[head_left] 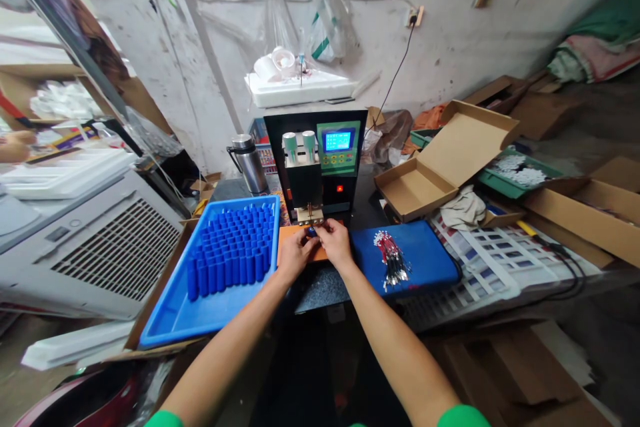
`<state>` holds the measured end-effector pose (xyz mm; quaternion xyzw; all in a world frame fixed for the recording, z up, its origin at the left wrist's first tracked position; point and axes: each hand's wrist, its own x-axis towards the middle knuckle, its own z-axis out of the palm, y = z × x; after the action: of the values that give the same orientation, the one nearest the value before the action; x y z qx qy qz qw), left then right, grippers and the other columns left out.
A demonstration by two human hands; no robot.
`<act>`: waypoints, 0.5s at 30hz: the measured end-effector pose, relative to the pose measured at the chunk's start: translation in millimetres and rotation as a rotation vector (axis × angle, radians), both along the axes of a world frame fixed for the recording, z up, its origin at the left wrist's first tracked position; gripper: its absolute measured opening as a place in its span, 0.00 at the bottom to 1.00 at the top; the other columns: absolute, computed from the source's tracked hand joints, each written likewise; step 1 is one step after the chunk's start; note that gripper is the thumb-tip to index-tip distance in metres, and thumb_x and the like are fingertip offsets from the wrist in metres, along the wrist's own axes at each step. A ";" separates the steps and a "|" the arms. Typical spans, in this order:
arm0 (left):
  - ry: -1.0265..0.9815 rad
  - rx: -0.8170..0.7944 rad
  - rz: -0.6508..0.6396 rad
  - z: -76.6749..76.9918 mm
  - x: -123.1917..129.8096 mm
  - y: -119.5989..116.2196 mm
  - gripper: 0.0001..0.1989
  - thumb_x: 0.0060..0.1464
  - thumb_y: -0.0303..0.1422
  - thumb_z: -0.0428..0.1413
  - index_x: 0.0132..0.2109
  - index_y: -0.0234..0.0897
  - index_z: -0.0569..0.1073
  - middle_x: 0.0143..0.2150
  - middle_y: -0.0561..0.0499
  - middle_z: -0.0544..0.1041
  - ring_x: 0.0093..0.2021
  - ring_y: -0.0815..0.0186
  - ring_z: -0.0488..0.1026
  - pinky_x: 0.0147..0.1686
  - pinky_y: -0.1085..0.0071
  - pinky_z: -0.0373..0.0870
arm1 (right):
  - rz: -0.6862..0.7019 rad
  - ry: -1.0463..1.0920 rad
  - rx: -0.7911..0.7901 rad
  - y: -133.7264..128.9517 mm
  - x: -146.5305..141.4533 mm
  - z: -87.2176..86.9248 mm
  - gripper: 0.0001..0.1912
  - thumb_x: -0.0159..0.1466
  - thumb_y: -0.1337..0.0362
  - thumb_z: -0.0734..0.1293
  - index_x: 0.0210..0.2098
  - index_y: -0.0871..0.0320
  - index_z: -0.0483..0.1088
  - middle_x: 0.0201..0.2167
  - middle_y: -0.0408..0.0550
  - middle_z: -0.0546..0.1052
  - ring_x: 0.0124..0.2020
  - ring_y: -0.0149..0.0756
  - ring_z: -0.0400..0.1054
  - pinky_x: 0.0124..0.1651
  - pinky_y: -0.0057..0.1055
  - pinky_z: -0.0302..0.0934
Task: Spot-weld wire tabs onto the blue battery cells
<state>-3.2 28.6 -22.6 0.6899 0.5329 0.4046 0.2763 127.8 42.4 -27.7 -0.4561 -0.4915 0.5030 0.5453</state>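
Seen from a head-worn camera, 2 bare forearms reach forward over a dark worktop [320, 290] to a small black machine [316, 160] with a green control panel and a lit blue screen. The left hand [296, 255] and right hand [334, 242] meet just beneath the machine's lower head, over an orange pad [287, 235]. Their fingers are curled in close together, pinching a small blue cell [312, 232] between them; only a sliver of it shows, so how the grip is shared between the hands is hard to tell.

To the left, touching the pad's edge, sits a blue tray [175, 317] holding many upright blue cylinders [233, 250] in rows. To the right, a blue mat [430, 263] carries a loose bundle of red wires with metal ends [393, 259]. A steel flask [247, 161] stands behind the tray. An open cardboard box [445, 160] lies further right, near a green tray of white parts [517, 177].
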 end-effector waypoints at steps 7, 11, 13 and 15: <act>0.016 -0.017 0.014 0.2 -0.1 0.0 0.15 0.55 0.42 0.55 0.39 0.35 0.77 0.27 0.53 0.74 0.26 0.68 0.65 0.27 0.74 0.60 | -0.155 -0.013 0.060 -3.8 -4.8 4.4 0.14 0.55 0.51 0.68 0.23 0.54 0.69 0.19 0.41 0.72 0.26 0.35 0.65 0.25 0.26 0.55; 0.014 -0.031 0.016 0.3 -0.4 0.2 0.15 0.55 0.42 0.54 0.39 0.35 0.77 0.26 0.53 0.73 0.25 0.69 0.64 0.26 0.74 0.58 | -0.159 -0.022 0.075 -5.3 -5.3 7.8 0.14 0.55 0.51 0.67 0.23 0.55 0.68 0.20 0.41 0.72 0.25 0.34 0.64 0.25 0.26 0.55; 0.017 -0.030 0.016 0.1 -0.5 0.3 0.15 0.55 0.42 0.54 0.40 0.34 0.77 0.25 0.53 0.72 0.25 0.69 0.63 0.26 0.74 0.57 | -0.164 -0.029 0.088 -5.8 -5.3 8.7 0.15 0.55 0.51 0.67 0.23 0.56 0.68 0.20 0.42 0.72 0.25 0.33 0.64 0.25 0.26 0.55; 0.019 -0.028 0.015 0.0 -0.6 0.4 0.15 0.55 0.42 0.54 0.39 0.34 0.77 0.25 0.53 0.72 0.25 0.69 0.63 0.27 0.74 0.58 | -0.161 -0.033 0.095 -6.0 -5.3 8.6 0.15 0.55 0.51 0.66 0.23 0.57 0.69 0.20 0.42 0.72 0.25 0.33 0.64 0.25 0.26 0.55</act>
<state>-3.8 29.0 -22.6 0.6858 0.5464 0.3926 0.2775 122.6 36.4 -19.1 -0.4762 -0.4855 0.4261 0.5966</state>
